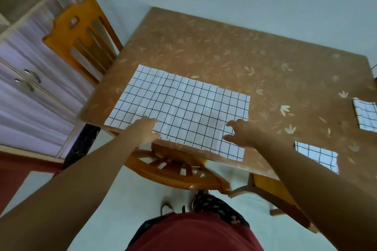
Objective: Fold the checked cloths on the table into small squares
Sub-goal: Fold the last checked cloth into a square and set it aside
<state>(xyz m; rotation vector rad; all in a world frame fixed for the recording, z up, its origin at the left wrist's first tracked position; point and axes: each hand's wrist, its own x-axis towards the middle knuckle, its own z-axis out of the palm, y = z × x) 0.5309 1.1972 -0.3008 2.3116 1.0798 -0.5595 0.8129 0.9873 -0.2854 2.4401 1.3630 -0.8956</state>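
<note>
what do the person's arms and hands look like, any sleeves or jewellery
The left arm and right arm are bare as far up as the view shows: no sleeves. The left hand and right hand have no gloves; no watch, ring or bracelet shows.

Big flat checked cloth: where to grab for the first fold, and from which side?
Pinch the big cloth at its near edge, out toward the two near corners, coming from the person's side. It lies flat, so only edges offer a lip, and the near one runs along the table edge. The left hand and right hand rest open just inside it.
</note>
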